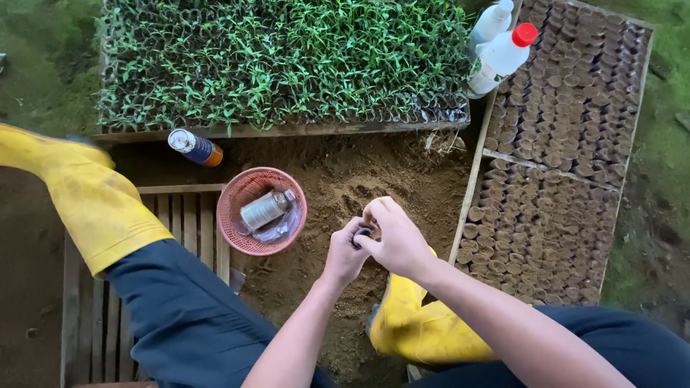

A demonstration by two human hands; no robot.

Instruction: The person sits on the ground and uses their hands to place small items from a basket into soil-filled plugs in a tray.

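Brown loose soil (pixel 338 187) at frame centre, above it both hands, left (pixel 343 253) and right (pixel 394 237), pinched together around a small dark object (pixel 363 232), just right of the pink basket (pixel 233 215) holding a bottle (pixel 264 209).

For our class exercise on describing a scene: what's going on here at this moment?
A person in yellow boots crouches over a patch of loose soil. The left hand and right hand meet around a small dark object, too hidden to identify. Beside them a pink basket holds a small bottle. A seedling tray lies ahead, and soil-filled pots sit to the right.
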